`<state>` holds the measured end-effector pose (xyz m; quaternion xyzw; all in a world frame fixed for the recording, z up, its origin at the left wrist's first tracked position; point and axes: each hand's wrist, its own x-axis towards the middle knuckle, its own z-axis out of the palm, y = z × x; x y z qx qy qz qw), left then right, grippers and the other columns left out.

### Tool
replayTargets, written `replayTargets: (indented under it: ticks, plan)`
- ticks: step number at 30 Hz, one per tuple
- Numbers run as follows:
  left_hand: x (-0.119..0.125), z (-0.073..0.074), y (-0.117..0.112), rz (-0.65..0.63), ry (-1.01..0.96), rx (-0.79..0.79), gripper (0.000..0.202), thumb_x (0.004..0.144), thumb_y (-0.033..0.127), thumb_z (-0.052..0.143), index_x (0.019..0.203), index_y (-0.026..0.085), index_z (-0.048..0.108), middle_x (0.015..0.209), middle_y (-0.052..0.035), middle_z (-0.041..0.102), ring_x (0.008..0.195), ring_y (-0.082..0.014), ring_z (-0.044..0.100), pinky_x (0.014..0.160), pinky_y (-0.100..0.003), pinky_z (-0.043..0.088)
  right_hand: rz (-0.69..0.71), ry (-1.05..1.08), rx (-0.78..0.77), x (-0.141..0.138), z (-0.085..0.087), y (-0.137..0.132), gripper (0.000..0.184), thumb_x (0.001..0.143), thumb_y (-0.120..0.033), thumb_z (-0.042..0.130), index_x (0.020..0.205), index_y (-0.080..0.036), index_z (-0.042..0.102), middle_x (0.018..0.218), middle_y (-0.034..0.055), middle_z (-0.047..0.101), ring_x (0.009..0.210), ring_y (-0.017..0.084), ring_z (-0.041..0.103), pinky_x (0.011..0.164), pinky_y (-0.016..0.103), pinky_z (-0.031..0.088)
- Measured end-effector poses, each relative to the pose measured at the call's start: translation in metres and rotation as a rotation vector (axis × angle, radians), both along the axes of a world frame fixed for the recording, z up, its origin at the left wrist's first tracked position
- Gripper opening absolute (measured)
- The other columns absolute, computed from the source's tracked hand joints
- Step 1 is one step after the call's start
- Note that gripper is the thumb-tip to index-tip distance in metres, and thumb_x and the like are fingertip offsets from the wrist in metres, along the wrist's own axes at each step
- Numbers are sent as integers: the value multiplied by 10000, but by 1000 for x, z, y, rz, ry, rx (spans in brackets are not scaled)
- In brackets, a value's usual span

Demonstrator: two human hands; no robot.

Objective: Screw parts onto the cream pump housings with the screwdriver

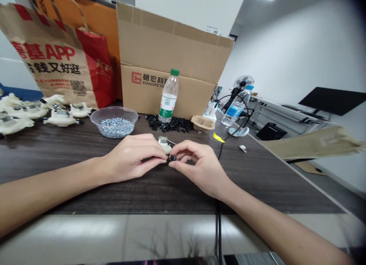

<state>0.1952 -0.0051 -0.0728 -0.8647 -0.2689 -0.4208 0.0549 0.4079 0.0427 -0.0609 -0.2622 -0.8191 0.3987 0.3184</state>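
Note:
My left hand [133,156] rests on the dark wooden table [85,181], its fingers curled around a small white plastic part [164,145] with a metal cylinder on top. My right hand [197,164] meets it from the right and pinches a small black piece [172,158] between thumb and forefinger, right against the white part. Both hands are closed and touch each other at the fingertips. Most of the white part is hidden under my left fingers.
A clear bowl of small metal screws [116,122] stands behind my hands. Behind it are a pile of black pieces [171,124], a green-capped water bottle [169,97], a cardboard box [168,59], a paper bag [57,55] and white assembled parts [34,112] at far left. A black cable [221,146] runs along the right.

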Motion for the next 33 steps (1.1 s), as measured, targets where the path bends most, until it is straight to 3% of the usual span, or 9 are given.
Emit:
replayTargets:
  ticks: [12,20,28,33]
  plan:
    - [2,3,-4,-17,3,-60,135,846,62,630,958,125,672,866,-66,709,795,-135,597,732,-273,500,6,70,-121,-1,1,2,147,740,-172,736,854,-198,646,744,-34,641,636,79,575,589,201,490]
    - [3,2,-3,6,2,-114,120,857,76,625,953,127,676,858,-53,706,786,-125,598,727,-264,498,-22,54,-117,1,0,2,139,738,-206,750,829,-186,647,705,-36,636,580,73,556,539,198,473]
    - [10,2,-9,47,-190,-212,64,839,127,656,876,160,697,952,-52,748,896,-152,704,782,-232,566,-11,130,-50,0,-1,1,119,729,-222,770,792,-192,673,791,-6,702,681,109,637,616,228,533]
    - [12,5,-10,69,-261,-295,54,818,140,683,860,155,715,859,-30,750,770,-125,702,695,-185,564,-28,169,-44,0,-4,1,118,722,-225,774,812,-194,705,796,2,725,690,127,667,640,258,563]
